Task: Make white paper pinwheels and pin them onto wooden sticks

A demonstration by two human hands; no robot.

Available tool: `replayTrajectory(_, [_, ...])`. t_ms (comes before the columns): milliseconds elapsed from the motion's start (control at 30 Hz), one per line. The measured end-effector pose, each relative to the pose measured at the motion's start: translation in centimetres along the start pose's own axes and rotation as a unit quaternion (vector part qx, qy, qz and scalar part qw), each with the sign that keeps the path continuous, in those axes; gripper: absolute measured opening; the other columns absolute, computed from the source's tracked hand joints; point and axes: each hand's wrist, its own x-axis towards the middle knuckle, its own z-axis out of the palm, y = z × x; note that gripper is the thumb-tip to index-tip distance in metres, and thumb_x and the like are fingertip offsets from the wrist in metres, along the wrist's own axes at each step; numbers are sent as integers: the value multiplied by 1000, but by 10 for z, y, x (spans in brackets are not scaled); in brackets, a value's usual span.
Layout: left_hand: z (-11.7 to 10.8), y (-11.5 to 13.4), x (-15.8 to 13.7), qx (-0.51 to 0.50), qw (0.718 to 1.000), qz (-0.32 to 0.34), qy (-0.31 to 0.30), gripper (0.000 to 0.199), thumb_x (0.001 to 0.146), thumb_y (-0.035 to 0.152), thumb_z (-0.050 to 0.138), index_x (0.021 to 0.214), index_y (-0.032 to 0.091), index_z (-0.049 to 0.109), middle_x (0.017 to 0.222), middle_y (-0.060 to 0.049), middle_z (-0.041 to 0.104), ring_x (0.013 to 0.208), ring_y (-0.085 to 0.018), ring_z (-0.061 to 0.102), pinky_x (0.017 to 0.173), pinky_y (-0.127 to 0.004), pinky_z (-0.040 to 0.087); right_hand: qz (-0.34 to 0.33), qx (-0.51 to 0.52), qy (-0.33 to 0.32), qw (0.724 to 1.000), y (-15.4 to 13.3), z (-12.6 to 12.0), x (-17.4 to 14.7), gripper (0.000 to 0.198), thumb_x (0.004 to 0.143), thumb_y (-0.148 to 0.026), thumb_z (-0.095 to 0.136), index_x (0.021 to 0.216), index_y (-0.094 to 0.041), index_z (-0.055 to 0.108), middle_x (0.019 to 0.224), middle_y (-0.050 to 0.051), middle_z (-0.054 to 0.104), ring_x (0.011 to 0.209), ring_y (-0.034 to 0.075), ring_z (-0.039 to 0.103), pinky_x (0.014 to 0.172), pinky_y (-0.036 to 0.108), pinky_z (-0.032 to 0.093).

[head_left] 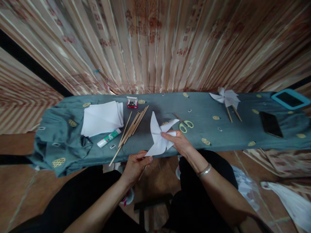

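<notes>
Long narrow bench (pixel 150 103), covered with blue-grey cloth (pixel 63 136) with small yellow patterns. Left of the fingers (pixel 167 136): stack of white paper sheets (pixel 102 118), glue stick (pixel 109 138) just beside it, bundle of thin wooden sticks (pixel 130 129), small red box (pixel 132 103) further back. Just right of the fingers: scissors with yellow-green handles (pixel 184 124). Far to the right: finished white paper pinwheels (pixel 227 97) on sticks, dark phone (pixel 270 124), tablet in blue case (pixel 290 99).
</notes>
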Motion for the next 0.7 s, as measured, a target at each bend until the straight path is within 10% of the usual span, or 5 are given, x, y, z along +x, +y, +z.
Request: replayTrajectory(700, [-2,-6,2,4,1000,-18,19,32,45,43,89,51,16,73,64,-3,59,61,-12,48,54,-23,39,-9,-17,38,999,12,2,4,38,50,-49,88,59,-17,71,52,0,65,47,12,52,52,28,38])
